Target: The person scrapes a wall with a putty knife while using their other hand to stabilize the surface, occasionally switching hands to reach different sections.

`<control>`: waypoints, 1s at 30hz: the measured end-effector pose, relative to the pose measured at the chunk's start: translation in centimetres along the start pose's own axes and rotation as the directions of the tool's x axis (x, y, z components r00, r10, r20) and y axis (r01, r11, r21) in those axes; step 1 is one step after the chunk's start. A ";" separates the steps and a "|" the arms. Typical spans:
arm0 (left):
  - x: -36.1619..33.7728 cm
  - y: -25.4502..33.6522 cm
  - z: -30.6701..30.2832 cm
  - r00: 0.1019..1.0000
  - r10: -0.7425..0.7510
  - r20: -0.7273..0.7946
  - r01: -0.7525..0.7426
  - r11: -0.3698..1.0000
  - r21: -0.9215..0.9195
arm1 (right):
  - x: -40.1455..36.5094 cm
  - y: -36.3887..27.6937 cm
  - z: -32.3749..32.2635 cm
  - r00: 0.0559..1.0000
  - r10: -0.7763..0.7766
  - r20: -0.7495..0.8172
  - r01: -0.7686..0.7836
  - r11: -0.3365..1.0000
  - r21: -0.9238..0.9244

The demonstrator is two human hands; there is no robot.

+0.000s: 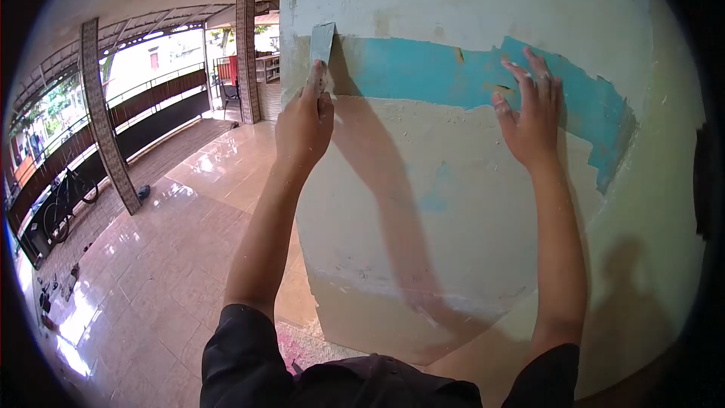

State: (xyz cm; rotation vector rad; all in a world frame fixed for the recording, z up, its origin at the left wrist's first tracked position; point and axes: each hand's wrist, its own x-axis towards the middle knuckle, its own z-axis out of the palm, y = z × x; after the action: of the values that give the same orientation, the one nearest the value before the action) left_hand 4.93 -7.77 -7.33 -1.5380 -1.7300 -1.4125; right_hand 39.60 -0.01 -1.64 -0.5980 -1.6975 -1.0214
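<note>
My left hand (305,117) is closed around a putty knife (322,41), index finger stretched along it. The metal blade points up and lies against the wall (445,143) near its left edge, at the left end of a turquoise strip (411,68). This strip has ragged edges, with pale coating above and below it. Fingers spread, my right hand (532,109) rests against the wall over the right part of the strip. No tool shows in it. The knife's handle is mostly hidden by my left hand.
Shiny floor tiles (174,257) stretch to the left. Patterned pillars (106,121) stand there, with a railing, a bicycle (64,200) and a chair (229,94) beyond. Pale debris (325,344) lies on the floor by the wall's foot.
</note>
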 end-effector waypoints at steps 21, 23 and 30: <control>-5.5 14.0 5.2 0.860 0.377 0.345 0.045 0.617 -0.786 | -9.8 -13.9 -1.7 0.807 0.234 0.542 -0.547 -0.050 0.836; -5.9 14.3 4.8 0.806 0.379 0.455 0.220 0.522 -0.824 | -9.9 -14.3 -1.7 0.757 0.366 0.542 -0.473 -0.265 0.840; -5.6 13.5 5.0 0.697 0.676 0.237 -0.456 0.674 -0.582 | -11.1 -11.7 -1.0 0.672 0.541 0.506 -0.490 -0.188 0.851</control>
State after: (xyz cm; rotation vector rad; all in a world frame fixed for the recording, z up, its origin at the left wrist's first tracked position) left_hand 20.31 -7.89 -8.54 -2.5689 -0.8928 -1.2435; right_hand 34.89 -5.93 -15.89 -0.2258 -1.3889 0.8867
